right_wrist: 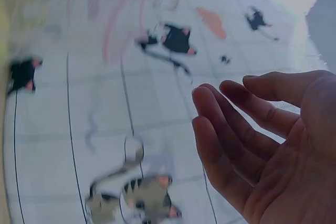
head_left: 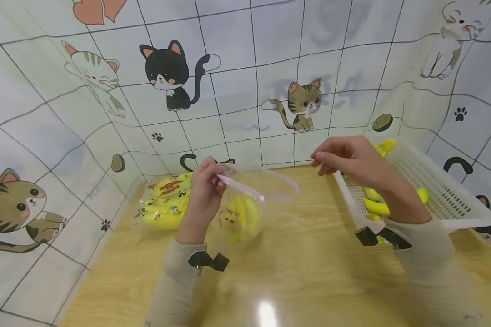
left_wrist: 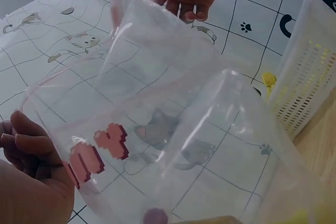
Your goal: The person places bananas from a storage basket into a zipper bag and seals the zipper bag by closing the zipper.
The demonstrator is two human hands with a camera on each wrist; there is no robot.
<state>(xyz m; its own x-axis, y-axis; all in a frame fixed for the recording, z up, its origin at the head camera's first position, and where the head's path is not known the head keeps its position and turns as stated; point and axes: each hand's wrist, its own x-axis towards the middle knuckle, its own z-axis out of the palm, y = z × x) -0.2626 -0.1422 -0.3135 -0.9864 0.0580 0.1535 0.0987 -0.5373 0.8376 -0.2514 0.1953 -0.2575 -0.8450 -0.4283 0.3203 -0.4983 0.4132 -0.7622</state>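
Observation:
My left hand [head_left: 202,193] pinches the mouth of a clear zip bag [head_left: 245,231] by its pale pink zipper edge. The bag's mouth gapes toward the right, and yellow banana-shaped pieces [head_left: 249,213] show through its lower part. Reddish printing marks the clear film [left_wrist: 210,108] in the left wrist view. To the right, my right hand [head_left: 352,161] is raised by the near left corner of a white basket, its fingers loosely bent. Nothing lies between those fingers [right_wrist: 220,140] in the right wrist view.
A filled clear bag [head_left: 165,204] of yellow pieces with cartoon printing lies behind my left wrist. The white perforated basket [head_left: 470,222] at right holds several yellow pieces, including a banana shape [head_left: 375,207]. Cat-patterned sheeting [head_left: 237,100] borders the wooden table [head_left: 311,272].

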